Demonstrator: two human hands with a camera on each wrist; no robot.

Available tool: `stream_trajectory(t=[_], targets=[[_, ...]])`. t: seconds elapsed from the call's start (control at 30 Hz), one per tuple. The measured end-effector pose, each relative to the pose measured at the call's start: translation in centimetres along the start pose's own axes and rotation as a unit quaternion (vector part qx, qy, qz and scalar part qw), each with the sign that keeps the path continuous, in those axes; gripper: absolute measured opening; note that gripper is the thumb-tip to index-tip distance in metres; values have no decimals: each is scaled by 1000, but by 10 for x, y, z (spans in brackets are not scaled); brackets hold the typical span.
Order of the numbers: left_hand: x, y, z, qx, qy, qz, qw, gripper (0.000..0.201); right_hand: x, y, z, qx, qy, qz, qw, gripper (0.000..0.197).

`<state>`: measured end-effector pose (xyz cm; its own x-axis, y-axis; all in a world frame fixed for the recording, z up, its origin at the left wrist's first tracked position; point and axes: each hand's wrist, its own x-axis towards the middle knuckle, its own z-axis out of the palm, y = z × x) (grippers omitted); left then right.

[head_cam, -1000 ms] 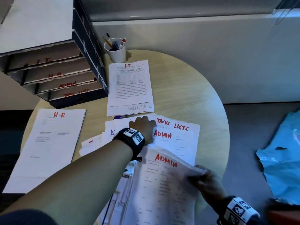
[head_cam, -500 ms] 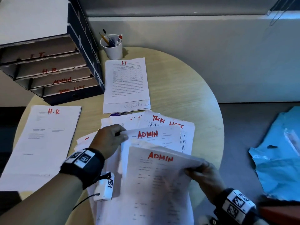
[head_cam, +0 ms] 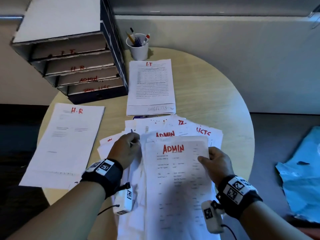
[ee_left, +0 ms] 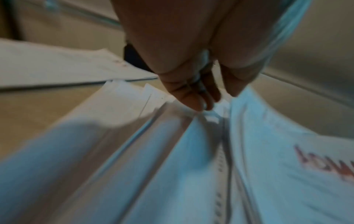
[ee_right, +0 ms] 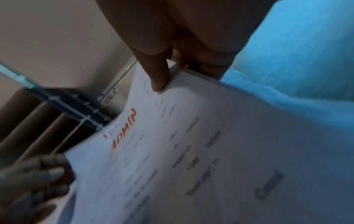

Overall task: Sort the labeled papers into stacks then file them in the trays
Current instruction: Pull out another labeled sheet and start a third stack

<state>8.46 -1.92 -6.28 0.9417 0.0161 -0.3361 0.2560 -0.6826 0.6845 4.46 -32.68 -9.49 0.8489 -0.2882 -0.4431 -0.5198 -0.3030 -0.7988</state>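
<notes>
At the near edge of the round table [head_cam: 216, 94], right hand [head_cam: 218, 164] pinches the right margin of the ADMIN sheets [head_cam: 178, 179], thumb on top, fingers under; the wrist view shows that pinch plainly. Left hand [head_cam: 125, 150] grips the left edge of the same bundle, fingers curled, with another ADMIN page just behind the top one. The bundle is lifted off the table and not yet set down as its own stack.

Under and behind the hands, the unsorted pile [head_cam: 173, 125] is fanned out mid-table; red labels peek out, one reading as part of "task lists", others too hidden to read.

Sorted so far: H.R stack [head_cam: 65, 144] at the left edge, I.T stack [head_cam: 150, 87] toward the far edge. No task-list stack visible.

Filing looks not started: the four-slot tray unit [head_cam: 78, 70] in the far-left corner, slots labelled I.T, H.R, ADMIN and a smudged fourth, shows no obvious white sheets inside, though the slots are dim. Pen cup [head_cam: 138, 45] beside it. Judged roughly half through sorting.
</notes>
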Motion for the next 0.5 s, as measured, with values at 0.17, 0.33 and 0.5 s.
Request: stream_trajectory(t=[0.17, 0.33, 0.5], targets=[[-20, 6, 14, -47, 43, -22, 998, 47, -16, -10, -5, 112, -4, 15, 994, 13], [-26, 7, 27, -11, -28, -27, 999, 54, -22, -16, -5, 163, -40, -4, 986, 15], [-22, 8, 29, -12, -23, -11, 1000, 23, -19, -10, -2, 168, -49, 9, 985, 19]])
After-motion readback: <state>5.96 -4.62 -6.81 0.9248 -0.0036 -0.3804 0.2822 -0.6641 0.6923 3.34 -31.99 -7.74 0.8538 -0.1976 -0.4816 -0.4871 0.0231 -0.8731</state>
